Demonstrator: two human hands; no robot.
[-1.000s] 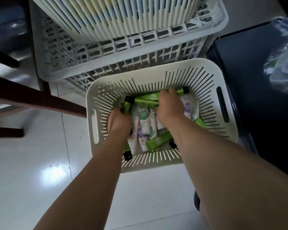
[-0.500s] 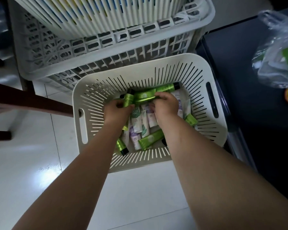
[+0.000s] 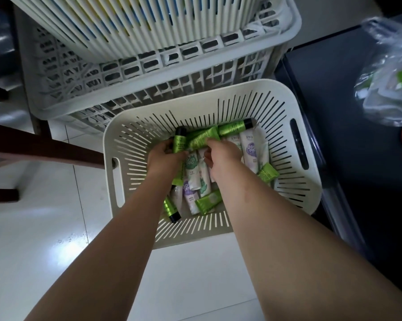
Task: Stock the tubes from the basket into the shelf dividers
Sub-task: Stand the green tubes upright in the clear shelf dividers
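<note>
**White tile, slotted basket, both hands in the tubes**

White glossy floor tile (image 3: 44, 251) nearest me, glare patch on it, thin grout lines. Two bare forearms reach down from my view. Cream plastic basket (image 3: 295, 158) sits on the tile: rounded corners, slotted walls, slot handles either side. Tubes (image 3: 193, 172) lie jumbled on its bottom, green with black caps mixed with white and lilac ones. Label print too small and blurred for me to read. Left hand (image 3: 164, 159) is closed around an upright green tube (image 3: 180, 143), cap up. Right hand (image 3: 223, 156) pinches a flat green tube (image 3: 202, 139), fingers curled. Dark wood bar (image 3: 44, 147) to the left. Dark cabinet (image 3: 334, 112) right, crinkled clear bag (image 3: 390, 72) on top. Beyond the basket, a grey lattice crate (image 3: 149, 89) holding a white ribbed bin (image 3: 137, 26).
</note>
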